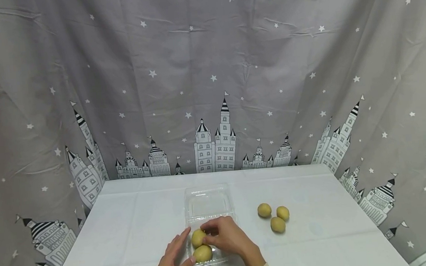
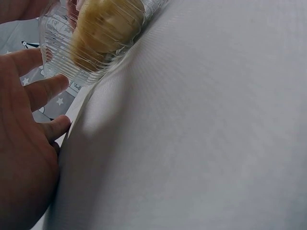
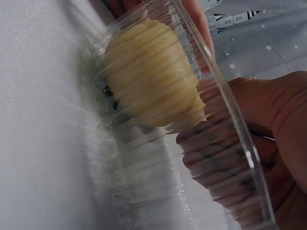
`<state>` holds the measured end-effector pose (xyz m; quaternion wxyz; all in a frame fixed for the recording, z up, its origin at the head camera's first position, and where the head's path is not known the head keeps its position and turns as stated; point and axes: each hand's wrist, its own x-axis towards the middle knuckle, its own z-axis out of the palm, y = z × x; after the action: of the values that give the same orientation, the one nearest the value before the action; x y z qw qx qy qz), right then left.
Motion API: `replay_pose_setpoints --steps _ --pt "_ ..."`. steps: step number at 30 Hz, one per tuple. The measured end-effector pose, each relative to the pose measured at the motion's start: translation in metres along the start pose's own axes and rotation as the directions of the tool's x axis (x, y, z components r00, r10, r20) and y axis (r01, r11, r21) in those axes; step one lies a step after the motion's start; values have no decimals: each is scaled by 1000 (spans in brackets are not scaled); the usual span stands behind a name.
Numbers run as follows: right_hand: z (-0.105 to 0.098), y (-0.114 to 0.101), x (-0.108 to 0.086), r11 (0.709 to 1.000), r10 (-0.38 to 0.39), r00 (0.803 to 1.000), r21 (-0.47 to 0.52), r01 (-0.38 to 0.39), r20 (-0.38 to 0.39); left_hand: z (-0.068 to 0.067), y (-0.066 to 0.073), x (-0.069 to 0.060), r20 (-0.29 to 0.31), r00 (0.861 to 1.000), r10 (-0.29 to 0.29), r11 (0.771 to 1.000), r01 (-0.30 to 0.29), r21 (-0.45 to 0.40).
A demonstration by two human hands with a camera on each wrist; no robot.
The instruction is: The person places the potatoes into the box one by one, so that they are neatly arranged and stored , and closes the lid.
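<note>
Two yellow potatoes lie side by side in the left part of a clear plastic clamshell box, whose raised lid stands open at the back. My right hand reaches into the tray and grips the farther potato between thumb and fingers. The nearer potato sits by the tray's front left corner. Along the tray's left side, my left hand rests with fingers extended and thumb near that corner. Through the ribbed wall in the right wrist view, a potato shows beside the right fingers.
Three more potatoes lie loosely grouped on the white tablecloth to the right: one at the left, one at the right and one in front. A grey curtain printed with castles and stars hangs behind the table.
</note>
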<state>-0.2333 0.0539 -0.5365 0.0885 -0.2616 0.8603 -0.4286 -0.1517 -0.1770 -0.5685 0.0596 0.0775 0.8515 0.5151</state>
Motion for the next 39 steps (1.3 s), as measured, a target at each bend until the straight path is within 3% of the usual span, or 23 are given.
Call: replay_pose_setpoints --steps 14,34,39 --pt "0 -3 -2 999 28 1000 27 -28 15 1 2 1 12 1000 -14 1000 14 -8" --pt "-23 -1 -16 1000 -22 999 1 22 28 0 -1 -1 -18 999 29 1000 -29 7" --pt "-32 1 -23 998 -66 998 -18 66 23 0 -1 -1 -18 999 36 999 -36 -2"
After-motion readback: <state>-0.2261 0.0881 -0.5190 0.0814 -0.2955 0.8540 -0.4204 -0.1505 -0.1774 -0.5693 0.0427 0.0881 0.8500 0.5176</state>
